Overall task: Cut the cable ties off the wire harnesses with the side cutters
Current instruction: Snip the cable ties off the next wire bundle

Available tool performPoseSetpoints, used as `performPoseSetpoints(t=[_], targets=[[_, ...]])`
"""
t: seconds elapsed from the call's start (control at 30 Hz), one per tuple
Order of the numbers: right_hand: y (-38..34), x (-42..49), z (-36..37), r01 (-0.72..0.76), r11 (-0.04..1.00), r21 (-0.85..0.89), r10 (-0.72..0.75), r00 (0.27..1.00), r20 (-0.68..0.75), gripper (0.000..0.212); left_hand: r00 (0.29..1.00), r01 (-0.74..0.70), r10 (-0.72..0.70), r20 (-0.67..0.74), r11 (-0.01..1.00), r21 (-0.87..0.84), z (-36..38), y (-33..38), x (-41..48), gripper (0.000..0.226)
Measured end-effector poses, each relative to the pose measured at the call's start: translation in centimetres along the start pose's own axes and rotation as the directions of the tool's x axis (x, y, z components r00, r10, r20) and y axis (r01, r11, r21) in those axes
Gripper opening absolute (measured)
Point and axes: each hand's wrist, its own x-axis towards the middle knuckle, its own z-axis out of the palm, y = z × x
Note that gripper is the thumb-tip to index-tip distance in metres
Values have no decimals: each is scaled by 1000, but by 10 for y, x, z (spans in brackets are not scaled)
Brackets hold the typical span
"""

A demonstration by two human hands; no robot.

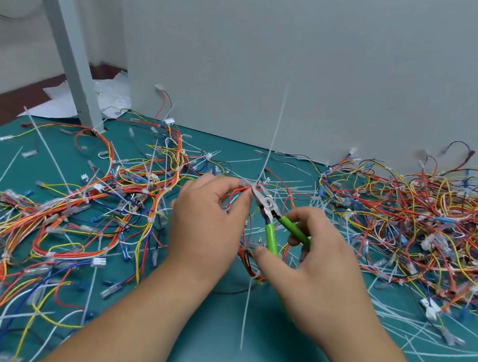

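Teal tabletop (208, 345) against a grey wall (311, 53). Grey post (68, 34) stands at the far-left corner, white paper (58, 106) behind it. Loose harnesses lie along the left edge (77, 188), w/ a denser heap at the right edge (426, 213). Tie offcuts (438, 350) are scattered toward the near-right corner.

Work is mid-tabletop, a bit toward the far edge. Left hand (207, 222) holds one harness (246, 261) up off the surface. Its fingers (238, 184) pinch the red/orange wires just beside the cable tie (276, 130), whose long white tail sticks straight up. Right hand (318, 262) grips the side cutters (270, 213), fingers (309, 215) curled round the green handles, thumb on the near handle. Handles are partly apart. Cutter nose is at the tie head; can't tell if the blades are on the strap, too small.

Handling, my read:
- Harness is light & floppy w/ thin wires, and will sag/twist unless held close to the cut. The pinch right next to the tie looks correct.
- Tie is stiff nylon, should snap w/ little force, and the offcut may fly.
- Risk = nicking insulation, since the strap prob sits tight on the wires. Get the blade tips under the strap or on the head only, flat side to the bundle.
- A 2nd tie tail (245, 313) hangs below the hands, so prob more to cut on the same harness.
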Motion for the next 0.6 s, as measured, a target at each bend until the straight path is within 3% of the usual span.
performPoseSetpoints(t=[0.33,0.6], targets=[[4,2,2,-18,992,128,36,990,-139,37,1000,-20,20,7,999,37,-1,0,1,6],[9,2,8,-33,986,163,49,994,-101,51,998,-38,35,48,997,74,-1,4,-2,8]])
